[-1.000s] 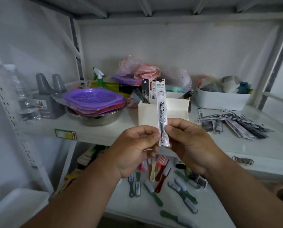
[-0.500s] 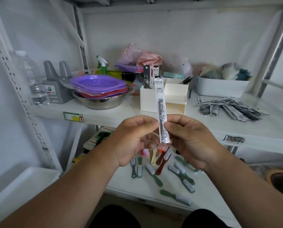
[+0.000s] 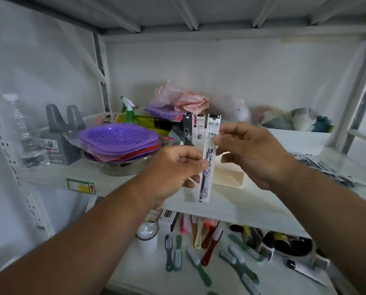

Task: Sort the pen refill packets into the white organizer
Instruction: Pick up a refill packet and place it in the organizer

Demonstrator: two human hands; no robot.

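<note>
While the white metal shelf (image 3: 56, 177) fills most of the view, its clutter sets the risks: a steel bowl (image 3: 122, 167) stacked with purple trays (image 3: 118, 137) sits on the left, a white bin (image 3: 294, 139) stands at the back right, and a loose heap of refill packets (image 3: 326, 169) lies on the right end of the same board. The white organizer (image 3: 231, 176) stands mid-shelf, largely hidden behind the hands, with two packets (image 3: 193, 126) already upright in it. The left hand (image 3: 175, 169) pinches the held packet (image 3: 208, 158) near its middle, and the right hand (image 3: 252, 152) pinches it higher up, close to the printed header; the packet hangs nearly vertical in front of the organizer, touching nothing else. I judge it is being carried toward a slot. The thin, slippery sleeve could twist or slide out if one hand lets go early, dropping to the lower shelf among the brushes (image 3: 199, 258). Pushed in at an angle, it might buckle against the organizer's rim or knock over the packets standing there; which compartment it suits cannot be told from here.
</note>
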